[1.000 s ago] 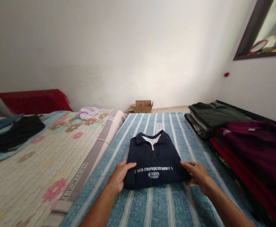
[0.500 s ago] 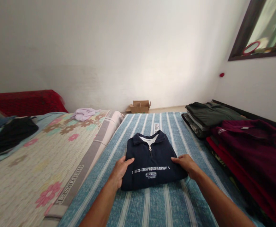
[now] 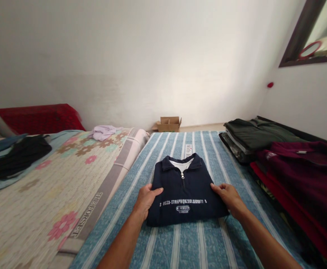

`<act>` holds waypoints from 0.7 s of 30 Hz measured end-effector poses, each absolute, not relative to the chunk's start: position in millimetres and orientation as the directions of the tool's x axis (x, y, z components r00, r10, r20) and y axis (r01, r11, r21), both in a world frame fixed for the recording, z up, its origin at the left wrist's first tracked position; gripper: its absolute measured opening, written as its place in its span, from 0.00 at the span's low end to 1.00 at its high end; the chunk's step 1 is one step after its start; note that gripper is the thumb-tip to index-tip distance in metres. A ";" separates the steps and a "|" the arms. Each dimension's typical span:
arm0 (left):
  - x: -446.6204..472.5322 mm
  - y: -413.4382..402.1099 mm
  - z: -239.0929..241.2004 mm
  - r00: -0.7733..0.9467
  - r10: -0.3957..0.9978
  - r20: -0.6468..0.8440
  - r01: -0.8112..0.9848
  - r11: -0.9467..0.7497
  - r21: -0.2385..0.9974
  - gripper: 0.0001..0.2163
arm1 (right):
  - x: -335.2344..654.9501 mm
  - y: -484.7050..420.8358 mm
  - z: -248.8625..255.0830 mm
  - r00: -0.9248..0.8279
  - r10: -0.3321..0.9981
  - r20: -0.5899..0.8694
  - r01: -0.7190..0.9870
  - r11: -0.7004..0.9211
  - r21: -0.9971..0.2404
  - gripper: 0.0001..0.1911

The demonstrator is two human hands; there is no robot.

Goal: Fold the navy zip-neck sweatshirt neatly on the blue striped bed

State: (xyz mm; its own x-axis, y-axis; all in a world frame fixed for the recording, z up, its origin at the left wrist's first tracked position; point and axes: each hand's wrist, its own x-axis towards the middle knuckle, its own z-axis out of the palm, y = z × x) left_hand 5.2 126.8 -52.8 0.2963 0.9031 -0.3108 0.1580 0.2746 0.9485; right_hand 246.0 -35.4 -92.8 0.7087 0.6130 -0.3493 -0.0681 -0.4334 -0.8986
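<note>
My left grip (image 3: pixel 146 201) and right grip (image 3: pixel 231 198) grasp opposite sides of a folded navy zip-neck top (image 3: pixel 183 188), lying on a blue striped sheet (image 3: pixel 169 248), left of stacked clothes (image 3: pixel 303 168).

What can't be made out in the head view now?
All head view:
Navy top: underside, hidden by its folded front.
Left hand, right hand: some fingertips, behind the hands or top.
Badge: inner lettering, too small and blurred.
Cardboard box: base, hidden by the striped bed.
Maroon garment: cut off at right edge.

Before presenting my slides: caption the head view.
Left hand and right hand hold a folded navy pullover on striped bedding.
</note>
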 end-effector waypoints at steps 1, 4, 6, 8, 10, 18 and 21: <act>4.6 126.7 -52.6 0.295 0.907 -0.302 0.172 0.260 0.950 0.11 | 246.6 -34.0 -93.0 0.700 0.623 -0.349 -0.062 -0.434 -0.899 0.19; 3.0 129.8 -53.7 0.337 0.889 -0.309 0.163 0.268 0.950 0.13 | 247.8 -31.3 -93.1 0.671 0.655 -0.347 -0.045 -0.432 -0.901 0.18; 3.9 136.4 -54.9 0.382 0.866 -0.324 0.118 0.302 0.946 0.14 | 249.8 -28.1 -93.0 0.663 0.661 -0.352 -0.035 -0.442 -0.897 0.18; 8.0 146.7 -55.4 0.377 0.868 -0.324 0.097 0.310 0.946 0.14 | 253.2 -22.3 -93.1 0.665 0.661 -0.346 -0.011 -0.455 -0.890 0.19; 14.7 158.6 -55.3 0.327 0.893 -0.308 0.110 0.288 0.951 0.12 | 257.0 -14.9 -93.4 0.668 0.670 -0.323 0.035 -0.462 -0.886 0.18; 30.5 185.5 -64.9 0.222 0.956 -0.193 0.277 0.128 0.952 0.07 | 261.4 -4.6 -95.2 0.703 0.695 -0.150 0.305 -0.486 -0.819 0.10; 29.2 190.6 -70.9 0.171 0.979 -0.108 0.376 0.036 0.926 0.07 | 261.7 -5.0 -97.0 0.710 0.697 -0.105 0.379 -0.503 -0.777 0.11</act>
